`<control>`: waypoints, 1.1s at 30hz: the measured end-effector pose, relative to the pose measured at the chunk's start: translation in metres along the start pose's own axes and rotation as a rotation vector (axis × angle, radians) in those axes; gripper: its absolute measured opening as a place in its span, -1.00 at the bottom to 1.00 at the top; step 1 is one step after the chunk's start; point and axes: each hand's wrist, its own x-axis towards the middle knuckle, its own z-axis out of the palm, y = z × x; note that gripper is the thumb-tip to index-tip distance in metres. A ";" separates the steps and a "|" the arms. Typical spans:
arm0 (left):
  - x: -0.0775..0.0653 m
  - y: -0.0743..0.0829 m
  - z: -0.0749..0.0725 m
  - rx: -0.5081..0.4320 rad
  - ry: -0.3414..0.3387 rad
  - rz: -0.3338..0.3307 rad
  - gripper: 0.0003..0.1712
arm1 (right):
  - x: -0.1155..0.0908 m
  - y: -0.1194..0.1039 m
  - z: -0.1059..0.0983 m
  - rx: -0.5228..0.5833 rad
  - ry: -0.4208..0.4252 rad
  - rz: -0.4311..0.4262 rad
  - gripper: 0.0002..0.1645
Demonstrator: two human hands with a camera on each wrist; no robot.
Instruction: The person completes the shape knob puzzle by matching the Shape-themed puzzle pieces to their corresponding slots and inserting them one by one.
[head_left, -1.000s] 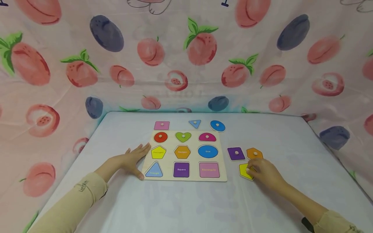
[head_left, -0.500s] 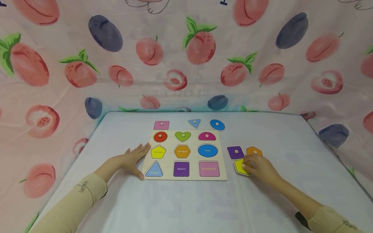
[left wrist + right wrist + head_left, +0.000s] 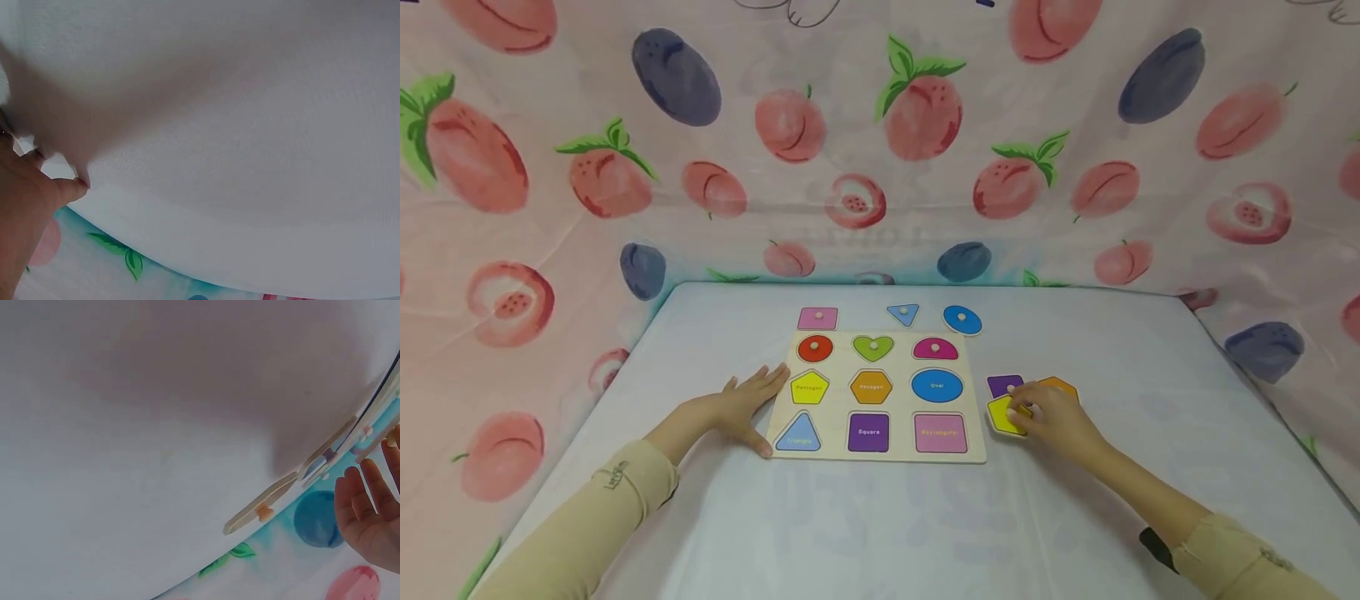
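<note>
Board [image 3: 841, 410] holding circle [image 3: 816, 353], heart [image 3: 873, 352], semicircle [image 3: 936, 352], right hand [image 3: 1063, 421] pinching pentagon piece [image 3: 1002, 416]

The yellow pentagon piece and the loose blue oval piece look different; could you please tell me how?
The yellow pentagon piece has straight sides, while the blue oval piece is rounded. The right hand pinches the pentagon; no hand touches the oval. The pentagon is beside the right edge of the board, the oval by its far edge. Neither is set in the board.
</note>
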 end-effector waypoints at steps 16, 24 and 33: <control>0.000 0.001 -0.001 -0.008 -0.001 -0.011 0.48 | 0.017 -0.026 0.012 -0.004 -0.003 -0.071 -0.79; 0.000 0.000 0.000 -0.003 0.004 -0.007 0.48 | 0.024 -0.043 0.021 0.031 -0.033 -0.070 -0.80; 0.001 0.000 0.000 0.006 -0.004 -0.020 0.48 | 0.033 -0.062 0.029 0.074 -0.033 -0.108 -0.80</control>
